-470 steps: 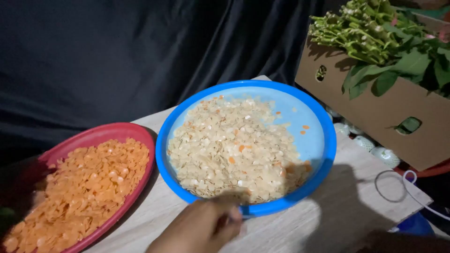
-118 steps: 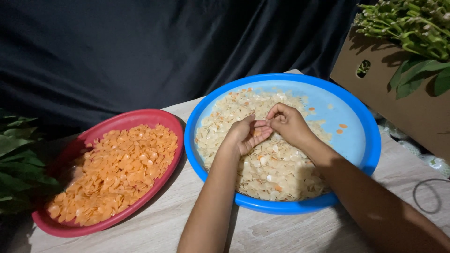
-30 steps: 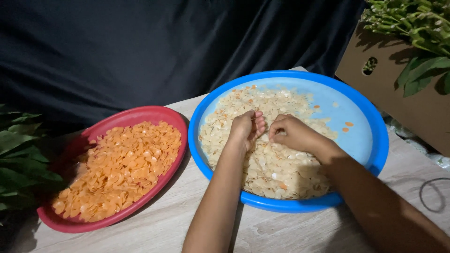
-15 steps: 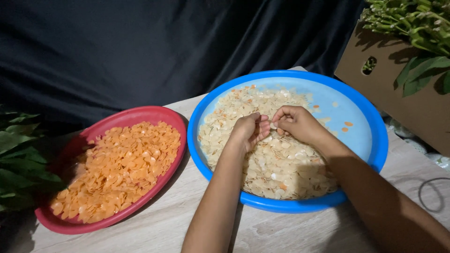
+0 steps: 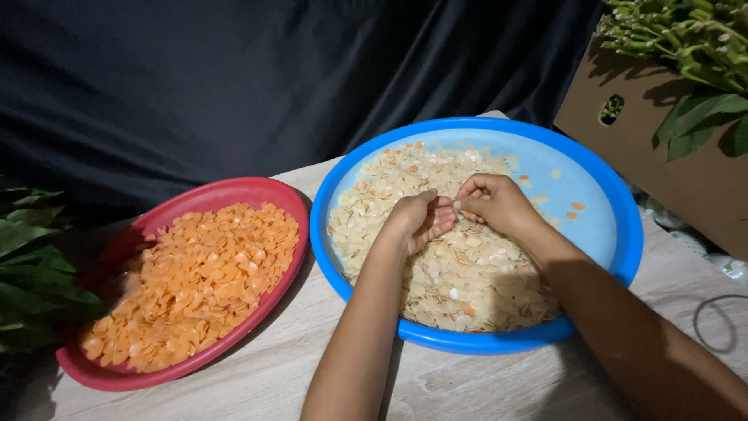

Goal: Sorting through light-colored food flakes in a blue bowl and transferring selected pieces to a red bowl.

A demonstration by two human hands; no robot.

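Both hands worked over the blue plastic basin (image 5: pixel 608 257), which sat on the pale wooden tabletop (image 5: pixel 273 374) and held a heap of pale cream seed flakes (image 5: pixel 467 273) with a few orange ones mixed in. The left hand (image 5: pixel 417 222) was cupped, palm turned up and fingers curled loosely, resting on the heap. The right hand (image 5: pixel 495 203) was just beside it, thumb and forefinger pinched together at the left hand's fingertips; whatever they pinched was too small to make out. Half a second before, the two hands had sat in nearly the same spot, with the right hand a little more closed over the left; a second before that, the left hand's fingers had been straighter and pointing upward. Nearly four seconds back, the hands were already together over the heap.

To the left, just beside the basin, the red plastic basin (image 5: pixel 257 195) held sorted orange flakes (image 5: pixel 195 281), unchanged throughout. Green leaves (image 5: pixel 31 265) lay at the far left edge, and a cardboard box (image 5: pixel 647 156) of leafy stems (image 5: pixel 686 39) stood at the upper right.
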